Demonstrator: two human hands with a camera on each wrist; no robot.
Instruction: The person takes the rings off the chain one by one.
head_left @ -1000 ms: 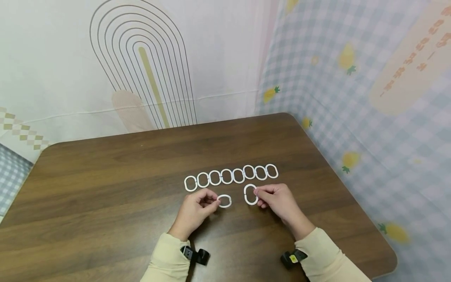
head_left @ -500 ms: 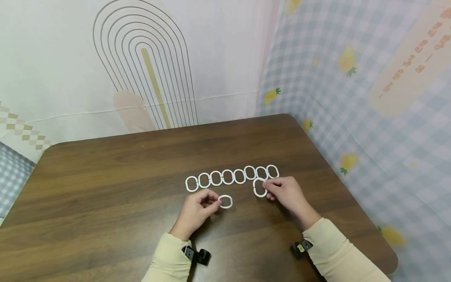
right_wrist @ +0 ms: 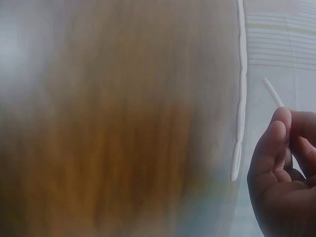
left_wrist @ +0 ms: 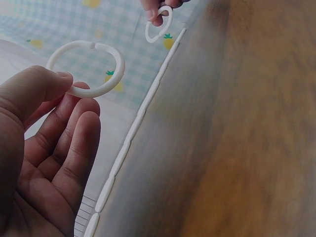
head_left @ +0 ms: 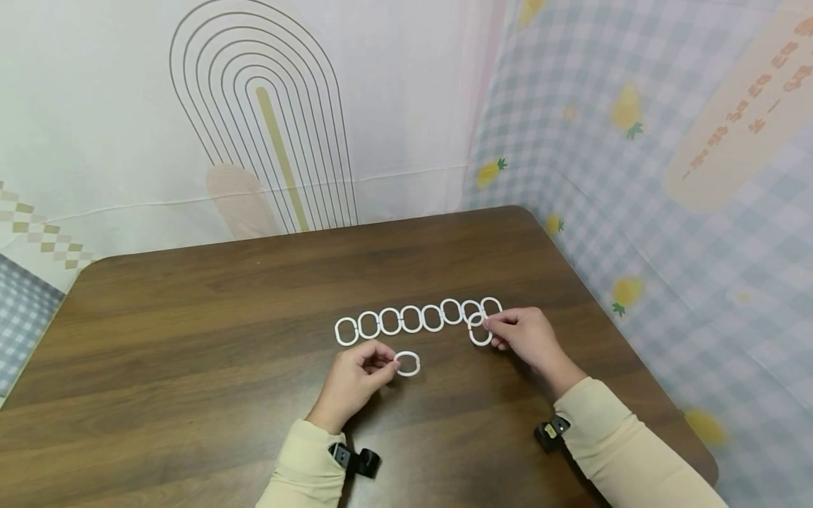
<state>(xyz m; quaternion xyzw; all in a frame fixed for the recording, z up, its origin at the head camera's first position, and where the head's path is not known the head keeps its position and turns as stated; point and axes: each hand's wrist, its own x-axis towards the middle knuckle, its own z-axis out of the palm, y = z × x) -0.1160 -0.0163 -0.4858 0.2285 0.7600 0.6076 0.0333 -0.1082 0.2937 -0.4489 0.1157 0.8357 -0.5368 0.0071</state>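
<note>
My left hand [head_left: 351, 381] pinches a white oval split ring [left_wrist: 121, 69] between thumb and fingers, its small gap visible in the left wrist view. Between the thumb and fingers of my right hand [head_left: 527, 337] is a second white split ring [head_left: 480, 343], which appears nearly edge-on in the right wrist view. In the head view this second ring overlaps the right end of a row of similar white rings [head_left: 411, 332]. Those rings lie flat side by side on the table, and the left hand is just in front of the row's left part.
The brown wooden table [head_left: 209, 339] has rounded corners. A pale curtain with an arch pattern [head_left: 406, 106] hangs behind it, and a checked pineapple-print cloth [head_left: 591, 162] hangs along the right. Black camera straps [head_left: 551, 432] sit on both wrists.
My right hand has carried its ring rightward and away from me, from in front of the row to overlapping its right end. The left hand has stayed nearly still with its ring.
</note>
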